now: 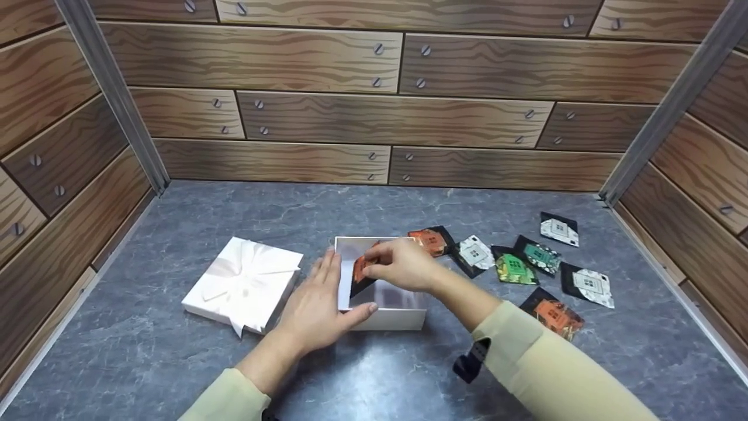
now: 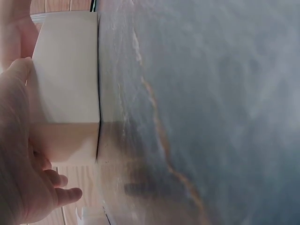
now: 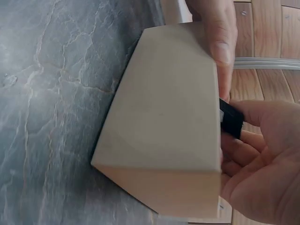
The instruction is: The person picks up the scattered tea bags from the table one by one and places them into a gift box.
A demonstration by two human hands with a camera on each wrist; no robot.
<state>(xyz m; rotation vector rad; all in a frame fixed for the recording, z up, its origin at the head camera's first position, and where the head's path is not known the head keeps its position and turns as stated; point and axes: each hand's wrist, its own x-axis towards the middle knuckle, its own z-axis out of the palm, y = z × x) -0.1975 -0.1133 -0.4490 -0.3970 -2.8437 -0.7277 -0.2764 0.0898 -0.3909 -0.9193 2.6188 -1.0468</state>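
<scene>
A white box (image 1: 387, 320) without its lid stands on the table, its inside facing up. My left hand (image 1: 315, 307) lies along the box's left wall, fingers straight, with the thumb across the front rim. Over the opening, my right hand (image 1: 406, 266) pinches an orange and black sachet (image 1: 363, 272) between thumb and fingers. The sachet is tilted, its lower part inside the box. In the right wrist view only a black corner of the sachet (image 3: 232, 119) shows above the rim; the box wall hides the rest.
Left of the box lies a white lid (image 1: 234, 292) with a ribbon bow. Several sachets with orange, white and green labels, such as a green one (image 1: 515, 266), lie spread on the grey marbled table (image 1: 374, 380) to the right. Wood-patterned walls (image 1: 327, 117) enclose the table's back and sides.
</scene>
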